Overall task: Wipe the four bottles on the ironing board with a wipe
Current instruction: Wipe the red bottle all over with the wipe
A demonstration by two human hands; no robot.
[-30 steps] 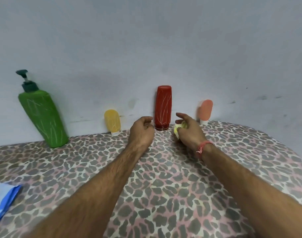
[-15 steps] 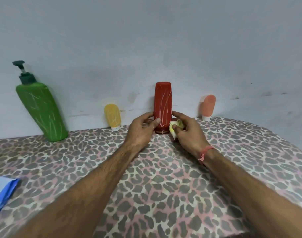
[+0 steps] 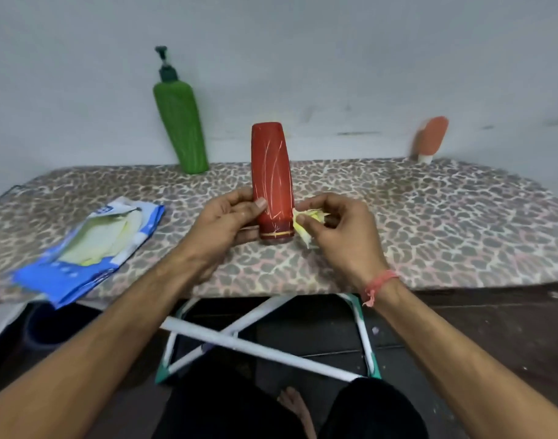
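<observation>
Fingers of the left hand [image 3: 227, 223] clamp the glossy, tapered red bottle [image 3: 272, 182]; the right hand [image 3: 341, 229] pinches a crumpled yellow wipe [image 3: 306, 221].

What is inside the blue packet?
The blue packet lies open on the ironing board, with pale yellowish wipes showing inside. How many lie underneath is hidden by the top one.

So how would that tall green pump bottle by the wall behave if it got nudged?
The tall green plastic pump bottle probably tips easily: it is tall on a narrow base and already looks tilted towards the grey wall. The soft leopard-print ironing board cover likely gives unsteady footing. Its smooth sides may be slippery.
</observation>
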